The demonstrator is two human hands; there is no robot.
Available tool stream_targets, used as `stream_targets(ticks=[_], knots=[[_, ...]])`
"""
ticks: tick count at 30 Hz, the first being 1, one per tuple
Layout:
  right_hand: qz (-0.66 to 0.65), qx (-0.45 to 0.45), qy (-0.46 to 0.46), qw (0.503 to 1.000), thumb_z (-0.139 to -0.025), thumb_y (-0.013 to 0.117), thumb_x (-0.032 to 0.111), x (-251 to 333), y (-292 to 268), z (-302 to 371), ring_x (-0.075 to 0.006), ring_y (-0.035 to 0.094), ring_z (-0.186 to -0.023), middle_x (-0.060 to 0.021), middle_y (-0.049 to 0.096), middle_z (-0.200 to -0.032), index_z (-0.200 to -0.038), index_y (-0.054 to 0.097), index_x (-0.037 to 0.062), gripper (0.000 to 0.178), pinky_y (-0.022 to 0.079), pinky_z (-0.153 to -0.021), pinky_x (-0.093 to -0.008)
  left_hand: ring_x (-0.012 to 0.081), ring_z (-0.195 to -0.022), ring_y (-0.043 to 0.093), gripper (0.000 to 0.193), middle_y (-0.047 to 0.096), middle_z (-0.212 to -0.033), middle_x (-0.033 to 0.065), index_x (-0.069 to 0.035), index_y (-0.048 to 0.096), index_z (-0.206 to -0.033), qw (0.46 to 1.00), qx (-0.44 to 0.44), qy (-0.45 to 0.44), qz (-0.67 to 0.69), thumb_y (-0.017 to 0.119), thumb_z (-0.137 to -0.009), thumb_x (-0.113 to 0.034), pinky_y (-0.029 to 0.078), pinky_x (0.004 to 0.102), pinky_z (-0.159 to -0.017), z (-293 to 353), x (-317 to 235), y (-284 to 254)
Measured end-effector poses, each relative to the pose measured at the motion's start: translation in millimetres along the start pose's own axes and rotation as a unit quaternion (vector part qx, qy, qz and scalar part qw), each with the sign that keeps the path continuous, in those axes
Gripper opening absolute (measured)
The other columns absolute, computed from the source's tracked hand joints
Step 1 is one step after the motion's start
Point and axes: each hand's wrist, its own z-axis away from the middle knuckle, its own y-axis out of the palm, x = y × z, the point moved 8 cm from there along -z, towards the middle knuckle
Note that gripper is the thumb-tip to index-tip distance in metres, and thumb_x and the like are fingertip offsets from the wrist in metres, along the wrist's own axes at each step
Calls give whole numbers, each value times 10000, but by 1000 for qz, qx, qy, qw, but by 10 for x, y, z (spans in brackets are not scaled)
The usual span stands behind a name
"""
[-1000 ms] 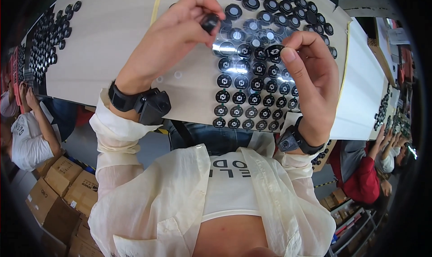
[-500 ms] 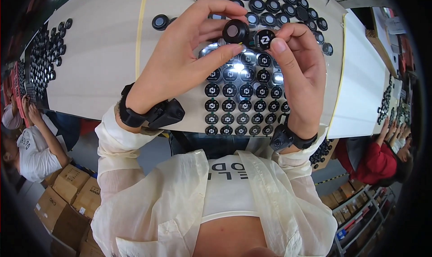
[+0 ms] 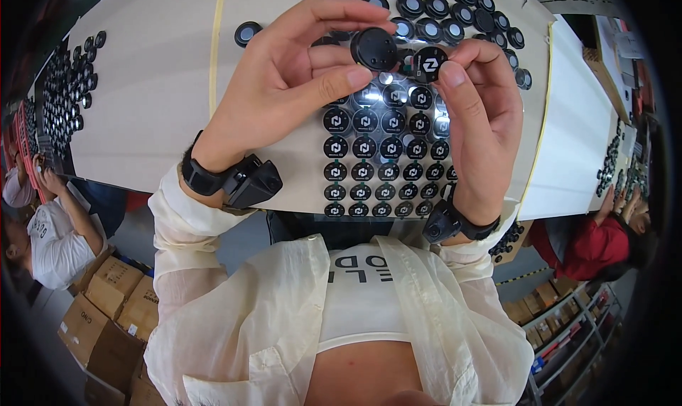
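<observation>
Black and round, one cap (image 3: 374, 49) is gripped by the left hand (image 3: 266, 79), thumb below, fingers arched above; the right hand (image 3: 486, 100) pinches one emblem-marked disc (image 3: 430, 64) between thumb and forefinger, close beside it, above the table (image 3: 153, 72).

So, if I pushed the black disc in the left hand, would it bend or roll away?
The black disc is probably stiff, since it looks thick and round in the left hand. Its round edge suggests it could roll if stood up. Laid flat, like the other discs on the table, it would likely slide.
</observation>
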Motion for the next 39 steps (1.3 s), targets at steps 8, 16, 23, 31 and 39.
stream_targets(ticks=[8,16,23,31,39], knots=[[13,-6,11,1000,-909,642,-16,-3,83,-7,-93,582,-945,-61,621,-995,-1108,553,-37,220,470,-857,-223,222,-1153,617,471,559,-1283,148,24,443,-1335,997,-9,1,-74,586,-893,100,514,299,-962,60,32,24],[82,-5,27,996,-893,664,-16,-12,133,-14,-118,618,-947,-97,660,-1020,-1072,599,-49,194,486,-872,-242,236,-1135,624,490,584,-1286,197,49,454,-1328,986,-30,42,-161,630,-872,86,524,307,-956,58,-56,36],[123,-16,-9,992,-882,677,-9,26,155,-4,-132,632,-944,-102,676,-1010,-1021,625,-43,152,489,-873,-257,230,-1106,644,455,619,-1243,191,58,538,-1248,984,-20,55,-171,682,-818,101,553,326,-931,84,-48,36],[150,-14,-20,988,-873,688,-4,17,161,-7,-132,638,-923,-95,682,-985,-1003,637,-41,144,496,-861,-256,223,-987,696,438,673,-1153,166,55,608,-1188,981,-83,6,-176,732,-770,102,588,309,-852,118,-39,-14],[147,-22,0,989,-870,696,4,-2,165,-3,-127,643,-908,-90,688,-977,-1003,643,-42,150,500,-847,-246,182,-909,714,369,715,-999,120,39,653,-1161,976,-88,32,-195,727,-800,51,580,280,-843,136,-79,-24]])
